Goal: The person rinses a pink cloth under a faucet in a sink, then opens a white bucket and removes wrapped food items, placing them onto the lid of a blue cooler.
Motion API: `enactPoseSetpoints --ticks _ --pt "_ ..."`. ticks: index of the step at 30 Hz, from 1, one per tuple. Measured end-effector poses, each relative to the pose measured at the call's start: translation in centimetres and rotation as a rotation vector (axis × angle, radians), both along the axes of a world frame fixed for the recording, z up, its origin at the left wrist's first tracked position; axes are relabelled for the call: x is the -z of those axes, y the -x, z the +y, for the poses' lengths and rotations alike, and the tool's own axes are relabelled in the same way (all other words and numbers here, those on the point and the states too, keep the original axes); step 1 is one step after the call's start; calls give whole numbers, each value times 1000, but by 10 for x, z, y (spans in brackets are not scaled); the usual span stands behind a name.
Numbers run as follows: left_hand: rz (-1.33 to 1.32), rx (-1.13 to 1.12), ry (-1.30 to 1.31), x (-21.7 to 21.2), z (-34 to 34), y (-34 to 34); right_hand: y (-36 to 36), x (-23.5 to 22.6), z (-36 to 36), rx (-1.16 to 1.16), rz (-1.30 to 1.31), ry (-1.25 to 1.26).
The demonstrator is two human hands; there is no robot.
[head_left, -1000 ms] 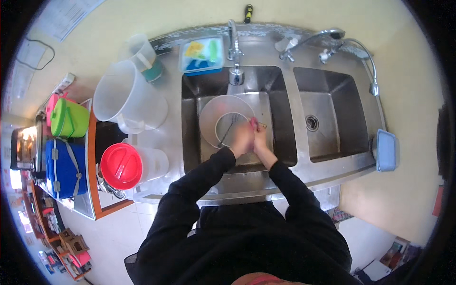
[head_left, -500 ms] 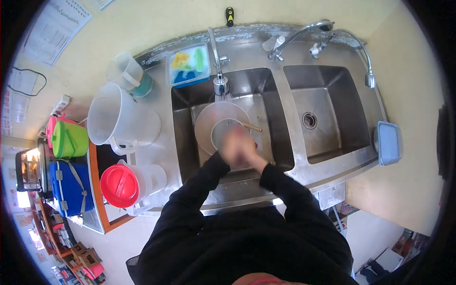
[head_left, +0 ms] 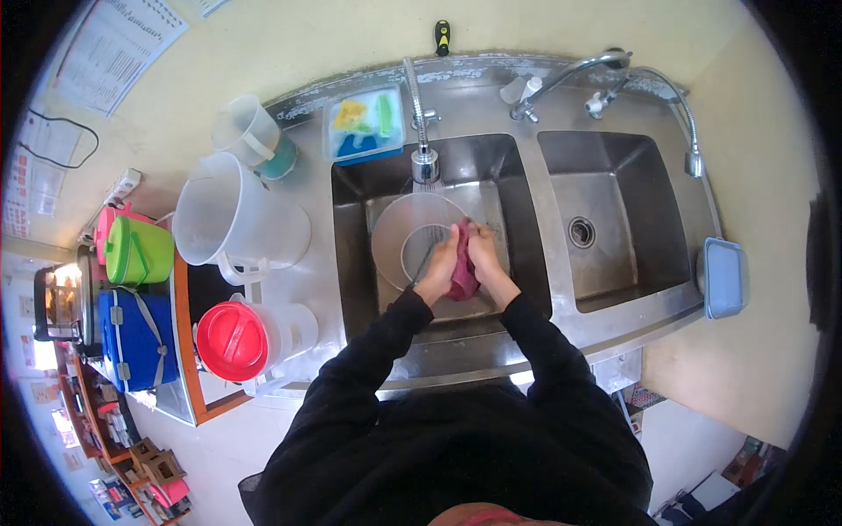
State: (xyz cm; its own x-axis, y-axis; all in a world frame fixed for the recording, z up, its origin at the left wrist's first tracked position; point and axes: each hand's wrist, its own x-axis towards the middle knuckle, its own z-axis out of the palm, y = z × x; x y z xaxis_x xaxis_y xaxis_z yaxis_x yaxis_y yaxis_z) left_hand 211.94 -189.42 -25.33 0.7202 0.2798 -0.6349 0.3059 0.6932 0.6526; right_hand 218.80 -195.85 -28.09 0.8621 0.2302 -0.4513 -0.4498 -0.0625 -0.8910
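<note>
Both hands, left hand (head_left: 441,263) and right hand (head_left: 481,257), clamped around dark red cloth (head_left: 461,267) over round basin (head_left: 405,241) in left sink (head_left: 351,254), under running faucet (head_left: 425,162). Likely splashing past the rim if wrung hard.

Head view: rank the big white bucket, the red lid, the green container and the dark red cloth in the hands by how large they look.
1. Big white bucket.
2. Red lid and green container: they look about alike, so no order between them.
3. Dark red cloth, smallest, though both hands partly cover it.
</note>
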Motion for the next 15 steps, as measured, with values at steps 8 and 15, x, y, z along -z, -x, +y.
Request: enactPoseSetpoints --ticks 8,15 --pt "-216 -51 -168 -12 82 -28 -57 -14 35 -165 570 -536" --pt "-30 -175 -456 -21 114 -51 16 -32 91 -169 -118 39"
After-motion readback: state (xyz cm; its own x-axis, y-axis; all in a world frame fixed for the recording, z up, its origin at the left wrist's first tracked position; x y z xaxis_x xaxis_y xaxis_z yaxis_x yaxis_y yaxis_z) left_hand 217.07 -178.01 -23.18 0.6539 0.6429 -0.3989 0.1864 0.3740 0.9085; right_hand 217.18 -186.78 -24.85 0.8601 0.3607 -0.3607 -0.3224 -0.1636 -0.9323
